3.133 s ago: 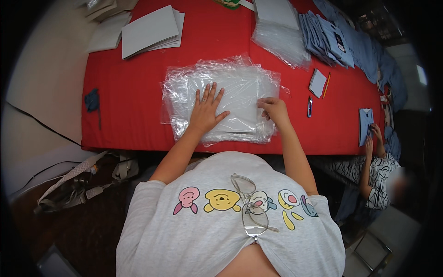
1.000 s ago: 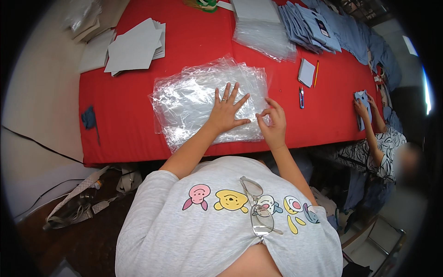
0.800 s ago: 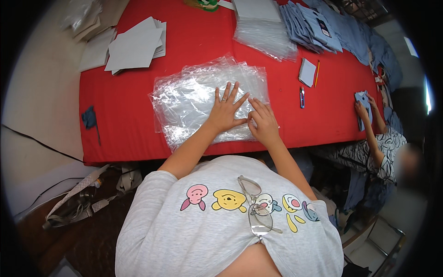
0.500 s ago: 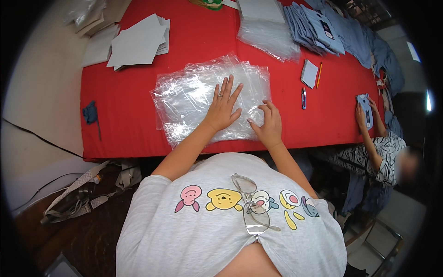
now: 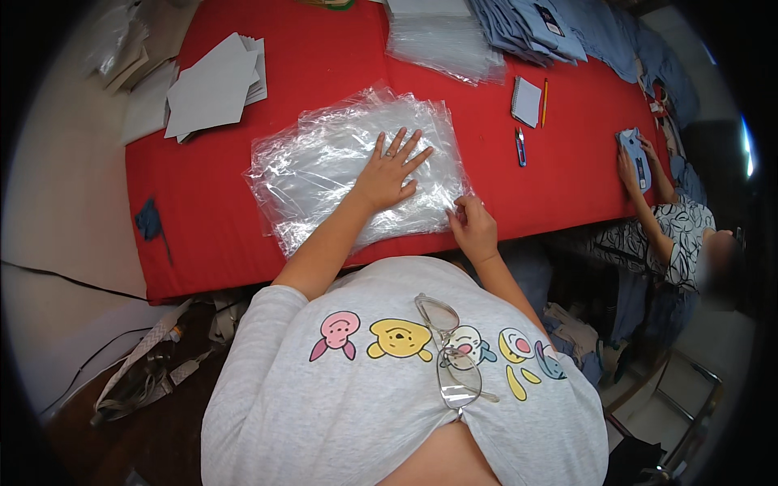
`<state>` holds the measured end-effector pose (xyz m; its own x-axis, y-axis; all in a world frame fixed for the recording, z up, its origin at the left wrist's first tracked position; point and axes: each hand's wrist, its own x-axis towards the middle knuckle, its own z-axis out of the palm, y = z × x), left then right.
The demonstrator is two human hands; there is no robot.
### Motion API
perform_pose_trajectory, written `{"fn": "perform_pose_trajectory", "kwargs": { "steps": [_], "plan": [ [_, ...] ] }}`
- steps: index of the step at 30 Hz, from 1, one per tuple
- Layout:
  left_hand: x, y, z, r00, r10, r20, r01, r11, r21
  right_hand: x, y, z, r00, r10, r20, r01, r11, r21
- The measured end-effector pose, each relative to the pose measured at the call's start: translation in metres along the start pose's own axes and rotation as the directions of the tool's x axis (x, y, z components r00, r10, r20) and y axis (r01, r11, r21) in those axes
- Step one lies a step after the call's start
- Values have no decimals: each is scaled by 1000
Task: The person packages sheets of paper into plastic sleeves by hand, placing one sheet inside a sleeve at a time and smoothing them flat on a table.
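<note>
Clear plastic bags (image 5: 324,166) lie in a loose, shiny, overlapping pile at the near edge of the table. Flat on top of them rests my left hand (image 5: 387,172), its fingers spread and a ring on one finger. My right hand (image 5: 474,227) is at the pile's near right corner, with thumb and fingertips drawn together on the edge of a plastic bag. How many layers sit between those fingertips is too small to tell.
A red cloth covers the table (image 5: 203,219). White sheets (image 5: 212,87) lie at the left, and more clear bags (image 5: 442,53) at the back. Folded blue garments (image 5: 531,28), a notepad (image 5: 526,102), a pencil (image 5: 545,104) and thread snips (image 5: 520,147) are rightward. A co-worker (image 5: 677,235) handles a blue garment (image 5: 636,158).
My right thumb and fingers, apart before, have closed together at the bags' corner. My left hand stays spread on the pile. The whole view has shifted and turned slightly.
</note>
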<state>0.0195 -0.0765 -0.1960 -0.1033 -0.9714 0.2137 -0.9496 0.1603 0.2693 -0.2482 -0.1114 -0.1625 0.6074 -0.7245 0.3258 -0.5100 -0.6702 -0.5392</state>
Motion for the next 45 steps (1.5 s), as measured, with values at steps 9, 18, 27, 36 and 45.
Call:
{"fn": "perform_pose_trajectory", "kwargs": {
  "steps": [9, 18, 27, 36, 45],
  "plan": [
    [0, -2, 0, 992, 100, 76, -97, 994, -43, -32, -5, -24, 968, -190, 164, 207, 974, -91],
    [-48, -1, -46, 958, -278, -64, 267, 953, -140, 37, -3, -43, 975, 97, -199, -20, 934, 356],
    [-121, 3, -24, 848, -530, -13, 530, 847, 33, 83, -8, 62, 898, -231, 375, 343, 901, -266],
    [-138, -69, -80, 354, -845, -400, 833, 480, -274, 97, 4, 19, 999, -17, -42, 22, 994, 109],
    [-127, -69, -81, 388, -896, -215, 753, 443, -487, 261, 92, 15, 964, -129, -234, 156, 983, 101]
  ]
}}
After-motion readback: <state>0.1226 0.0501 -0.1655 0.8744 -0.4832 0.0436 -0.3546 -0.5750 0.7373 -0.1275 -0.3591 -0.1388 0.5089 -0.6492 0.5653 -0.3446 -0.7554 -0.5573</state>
